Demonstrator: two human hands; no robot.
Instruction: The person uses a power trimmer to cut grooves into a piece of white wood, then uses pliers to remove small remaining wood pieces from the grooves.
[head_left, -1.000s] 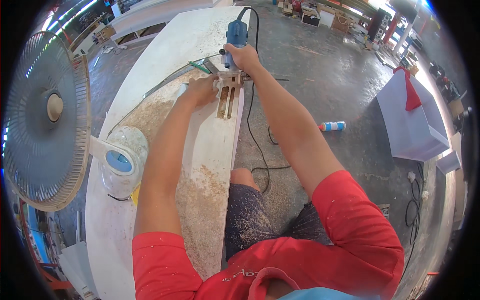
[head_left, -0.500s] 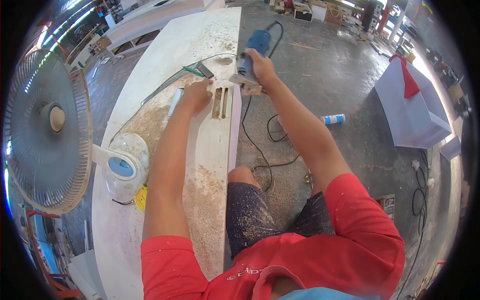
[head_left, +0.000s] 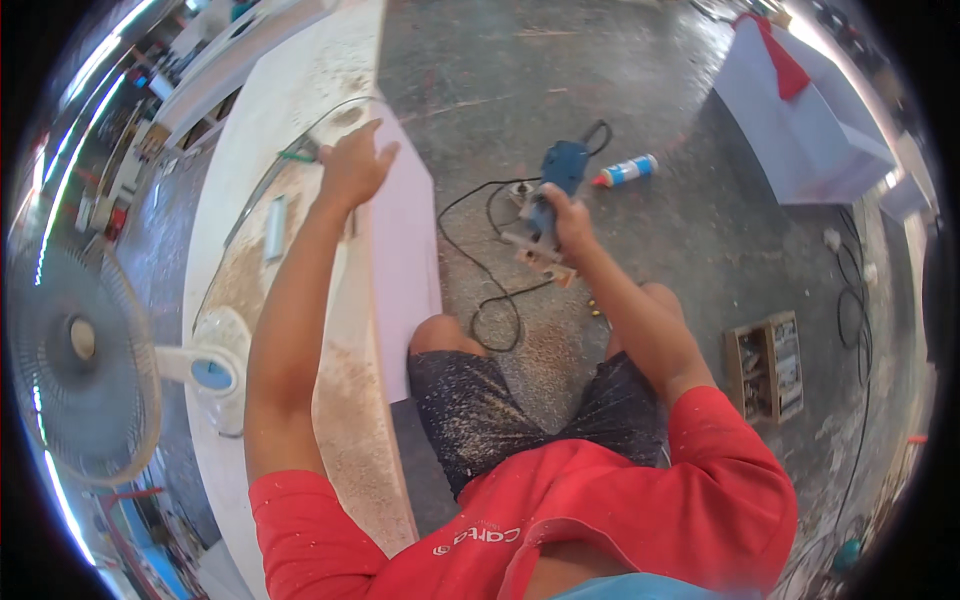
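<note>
My right hand (head_left: pixel 570 225) is wrapped round a blue-and-grey handheld trim router (head_left: pixel 566 168), which has a flat base with a wooden piece on it. The router hangs above the floor between the board and my right knee. At the far part of a long white board (head_left: pixel 345 420) is my left hand (head_left: pixel 355 168), empty and with fingers apart, over the board's right edge. Whether it touches the surface I cannot tell. A green pencil-like stick (head_left: pixel 297 156) lies beside those fingers. Nearer, a pale short bar (head_left: pixel 275 228) rests among the sawdust.
A fan (head_left: pixel 85 345) stands at the left by the board. Black cord (head_left: pixel 470 262) loops over the sawdust-strewn floor. A blue-and-white can (head_left: pixel 630 170) lies farther right, with a wooden box of small items (head_left: pixel 765 368) nearer and a white cabinet (head_left: pixel 785 120) at far right.
The router has moved in my right hand from the board's edge out to the right, over the floor. My left fingers have spread. The view has turned toward the right.
</note>
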